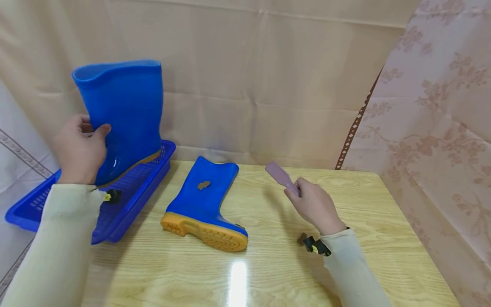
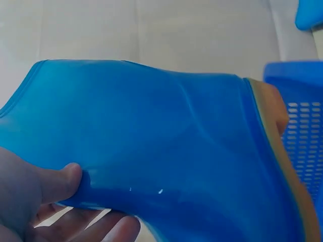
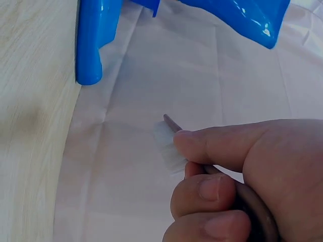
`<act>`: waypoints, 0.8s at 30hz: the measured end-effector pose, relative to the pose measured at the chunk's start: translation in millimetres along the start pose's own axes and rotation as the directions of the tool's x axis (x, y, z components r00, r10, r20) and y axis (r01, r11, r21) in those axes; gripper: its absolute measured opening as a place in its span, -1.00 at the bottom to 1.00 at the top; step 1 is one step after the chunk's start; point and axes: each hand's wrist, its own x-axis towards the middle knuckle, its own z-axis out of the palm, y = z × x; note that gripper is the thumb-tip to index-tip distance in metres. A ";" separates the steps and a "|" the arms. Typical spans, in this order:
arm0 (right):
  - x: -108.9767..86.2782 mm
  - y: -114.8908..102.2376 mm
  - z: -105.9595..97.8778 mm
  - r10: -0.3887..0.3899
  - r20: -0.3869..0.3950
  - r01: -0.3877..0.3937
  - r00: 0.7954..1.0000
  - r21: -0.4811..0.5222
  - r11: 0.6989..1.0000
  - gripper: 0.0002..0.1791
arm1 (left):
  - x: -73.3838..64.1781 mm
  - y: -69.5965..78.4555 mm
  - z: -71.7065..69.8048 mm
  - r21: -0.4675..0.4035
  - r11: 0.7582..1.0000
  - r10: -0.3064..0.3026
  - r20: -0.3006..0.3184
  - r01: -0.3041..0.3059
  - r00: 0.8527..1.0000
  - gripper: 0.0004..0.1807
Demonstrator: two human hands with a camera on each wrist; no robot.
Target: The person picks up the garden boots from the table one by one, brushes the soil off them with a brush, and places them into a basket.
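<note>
My left hand (image 1: 82,149) grips the shaft of a blue rain boot (image 1: 126,106), thumb on the near side and fingers behind. Its yellow-edged sole tilts over a blue plastic basket (image 1: 134,213) at the left. A second blue rain boot (image 1: 203,192) lies on its side on the table, yellow sole towards me, with a brown mud-like patch (image 1: 203,185) on its shaft. To the right, my right hand (image 1: 316,207) holds a mauve brush (image 1: 279,174) by its handle, raised above the table. Pale bristles (image 3: 169,148) show in the right wrist view.
The wood-grain table (image 1: 276,273) ends at a beige cloth backdrop (image 1: 245,85). A floral cloth (image 1: 437,128) hangs along the right side. The basket overlaps the table's left edge. Small black devices are strapped at both wrists.
</note>
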 end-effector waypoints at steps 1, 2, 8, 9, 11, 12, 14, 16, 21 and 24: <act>0.6 0.4 0.4 0.003 0.004 -0.003 1.000 0.000 1.000 -0.70 | 2.6 -3.2 -0.7 0.005 1.000 -0.018 0.000 0.018 1.000 -0.54; 0.9 0.5 0.7 0.001 0.006 -0.001 1.000 -0.002 1.000 -0.70 | 4.9 -6.2 -1.0 0.008 0.999 -0.031 -0.002 0.031 1.000 -0.54; 2.4 1.9 2.0 -0.005 0.010 0.005 1.000 -0.024 1.000 -0.71 | 15.3 -22.3 -0.1 0.046 0.998 -0.040 0.016 0.040 0.999 -0.51; 2.5 2.1 2.1 -0.006 0.011 0.007 1.000 -0.026 1.000 -0.71 | 16.6 -25.5 0.6 0.046 0.998 -0.039 0.024 0.037 0.999 -0.52; 2.8 2.4 2.7 -0.008 0.017 0.008 1.000 -0.027 1.000 -0.71 | 19.3 -32.1 2.0 0.052 0.998 -0.040 0.035 0.038 0.999 -0.56; 2.9 2.3 2.9 -0.008 0.021 0.008 1.000 -0.026 1.000 -0.71 | 20.6 -35.6 2.7 0.054 0.998 -0.041 0.042 0.039 0.998 -0.58; 3.0 2.5 3.3 -0.005 0.027 0.005 1.000 -0.026 1.000 -0.71 | 23.2 -42.0 3.8 0.055 0.998 -0.046 0.058 0.043 0.997 -0.61; 2.7 2.9 3.6 0.000 0.032 0.001 0.999 -0.024 1.000 -0.71 | 26.0 -47.6 5.7 0.054 0.997 -0.058 0.074 0.054 0.996 -0.63; 2.8 3.9 3.8 -0.001 0.038 0.002 0.999 -0.026 1.000 -0.71 | 33.8 -59.4 9.3 0.038 0.993 -0.112 0.095 0.109 0.989 -0.66; 4.3 3.4 4.3 -0.009 0.038 0.010 0.999 -0.032 0.999 -0.71 | 38.8 -67.1 9.9 0.038 0.990 -0.138 0.085 0.135 0.987 -0.69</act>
